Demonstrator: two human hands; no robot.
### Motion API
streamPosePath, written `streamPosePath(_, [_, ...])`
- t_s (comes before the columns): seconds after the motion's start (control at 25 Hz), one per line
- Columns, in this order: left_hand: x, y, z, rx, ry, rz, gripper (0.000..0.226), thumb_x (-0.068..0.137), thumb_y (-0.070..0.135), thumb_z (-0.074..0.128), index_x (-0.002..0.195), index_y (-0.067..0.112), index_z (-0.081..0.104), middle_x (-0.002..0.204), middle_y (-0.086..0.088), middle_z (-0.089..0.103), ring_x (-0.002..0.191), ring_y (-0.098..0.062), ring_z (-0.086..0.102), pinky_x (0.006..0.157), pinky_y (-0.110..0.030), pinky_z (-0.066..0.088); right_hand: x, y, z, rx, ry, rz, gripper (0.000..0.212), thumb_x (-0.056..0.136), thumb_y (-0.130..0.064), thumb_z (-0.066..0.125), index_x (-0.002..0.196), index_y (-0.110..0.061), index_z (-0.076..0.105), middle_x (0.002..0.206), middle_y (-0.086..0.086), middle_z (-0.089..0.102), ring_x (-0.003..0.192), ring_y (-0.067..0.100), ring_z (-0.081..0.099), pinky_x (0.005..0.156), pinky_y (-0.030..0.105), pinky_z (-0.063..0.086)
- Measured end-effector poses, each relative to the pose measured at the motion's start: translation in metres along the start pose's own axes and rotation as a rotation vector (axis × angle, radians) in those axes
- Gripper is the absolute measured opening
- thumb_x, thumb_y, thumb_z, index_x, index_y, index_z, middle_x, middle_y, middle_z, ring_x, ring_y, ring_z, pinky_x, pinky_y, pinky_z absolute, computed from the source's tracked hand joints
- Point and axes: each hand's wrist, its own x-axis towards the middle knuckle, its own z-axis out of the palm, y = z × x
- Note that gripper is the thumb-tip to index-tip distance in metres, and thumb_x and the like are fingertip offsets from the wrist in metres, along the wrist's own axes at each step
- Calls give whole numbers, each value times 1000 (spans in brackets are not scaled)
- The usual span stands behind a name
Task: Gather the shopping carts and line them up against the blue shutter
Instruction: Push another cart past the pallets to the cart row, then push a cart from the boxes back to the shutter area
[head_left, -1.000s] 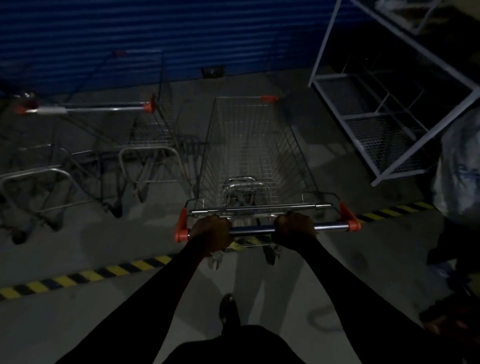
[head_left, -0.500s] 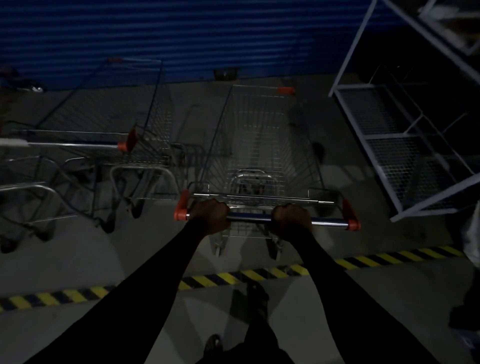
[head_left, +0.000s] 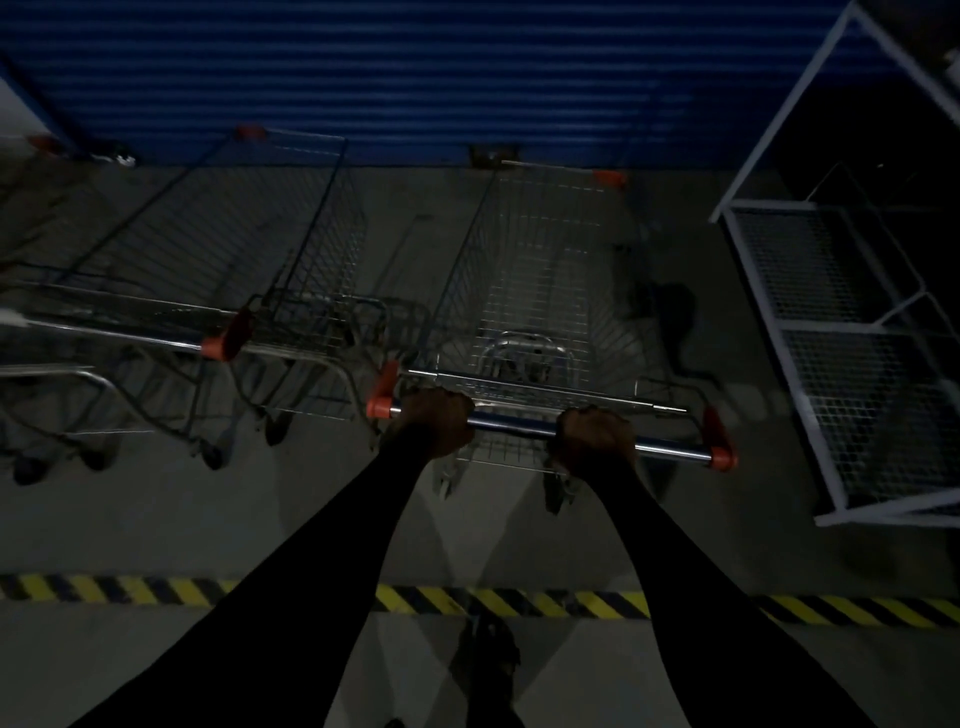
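Two hands grip the handle bar (head_left: 511, 427) of one cart (head_left: 545, 291). Left hand (head_left: 436, 421): fingers curled round the bar near its left orange end cap. Right hand (head_left: 595, 439): fingers curled round the bar right of centre, apart from the left hand. Both arms are in dark sleeves and stretched forward.

The cart stands nose toward the blue shutter (head_left: 415, 78). Its front edge is close to the shutter's base; contact cannot be told in the dim light. A second cart (head_left: 291, 249) stands just beside it on the left, facing the same way.

A white wire rack (head_left: 831, 312) stands to the right of the held cart. A yellow-and-black striped line (head_left: 519, 603) crosses the floor (head_left: 156, 530) under the arms. One shoe (head_left: 488, 660) is just behind the line.
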Motion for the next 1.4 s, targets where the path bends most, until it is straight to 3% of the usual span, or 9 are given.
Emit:
streamPosePath(0.08, [2, 1, -6, -26, 24, -9, 34, 78, 41, 56, 106, 23, 59, 108, -3, 65, 103, -29, 60, 86, -38, 40, 12, 10, 1, 24, -111, -25, 11, 61, -30, 52, 61, -19, 51, 58, 6, 55, 54, 29, 56, 52, 33, 47])
streamPosePath(0.24, [-43, -10, 7, -280, 152, 42, 67, 70, 50, 60, 131, 24, 47, 132, -11, 52, 123, -35, 46, 104, -49, 31, 33, -21, -28, 446, -341, 83, 53, 65, -48, 67, 114, -29, 56, 117, 4, 56, 110, 34, 51, 89, 44, 45])
streamPosePath(0.36, [-118, -43, 2, -877, 146, -167, 72, 76, 52, 53, 141, 27, 34, 142, -7, 44, 129, -26, 43, 105, -44, 39, 45, -105, -57, 911, -251, -68, 55, 68, -48, 60, 119, -28, 53, 116, 6, 55, 109, 30, 52, 86, 46, 47])
streamPosePath(0.44, [-178, -75, -15, -1432, 181, -428, 55, 89, 49, 48, 139, 32, 34, 141, -3, 48, 122, -22, 51, 101, -44, 44, 51, -185, -78, 1334, -466, -110, 40, 78, -41, 63, 115, -33, 49, 109, 6, 57, 97, 20, 58, 79, 38, 50])
streamPosePath(0.56, [-274, -136, -26, -2038, 552, -770, 39, 99, 39, 40, 136, 28, 42, 133, -7, 58, 114, -32, 59, 98, -58, 44, 47, -309, -118, 1679, -891, -29, 36, 77, -50, 57, 110, -36, 51, 105, 7, 60, 86, 24, 58, 71, 38, 44])
streamPosePath(0.64, [-338, -170, -25, -2247, 882, -787, 49, 93, 46, 44, 137, 23, 46, 131, -13, 58, 115, -40, 57, 97, -61, 43, 32, -380, -135, 1760, -1137, -35, 39, 86, -53, 44, 119, -34, 54, 114, 10, 62, 93, 29, 59, 75, 40, 44])
streamPosePath(0.76, [-429, -212, -9, -2303, 1231, -766, 61, 88, 53, 36, 138, 22, 45, 136, -16, 53, 116, -43, 54, 93, -57, 43, -4, -483, -158, 1754, -1393, -85, 58, 80, -58, 44, 130, -30, 51, 119, 12, 63, 99, 32, 60, 81, 45, 45])
streamPosePath(0.92, [-545, -266, 10, -2270, 1450, -819, 67, 81, 55, 38, 137, 20, 46, 135, -17, 54, 111, -41, 57, 90, -53, 45, -58, -625, -193, 1648, -1517, -250, 61, 80, -58, 41, 133, -29, 49, 121, 14, 63, 98, 33, 61, 76, 44, 47])
streamPosePath(1.4, [-812, -498, 46, -2017, 1773, -1105, 57, 90, 49, 25, 132, 21, 52, 127, -13, 61, 109, -38, 59, 88, -49, 45, -161, -1011, -258, 1450, -1656, -632, 54, 80, -57, 43, 124, -28, 55, 119, 10, 64, 95, 28, 61, 75, 44, 48])
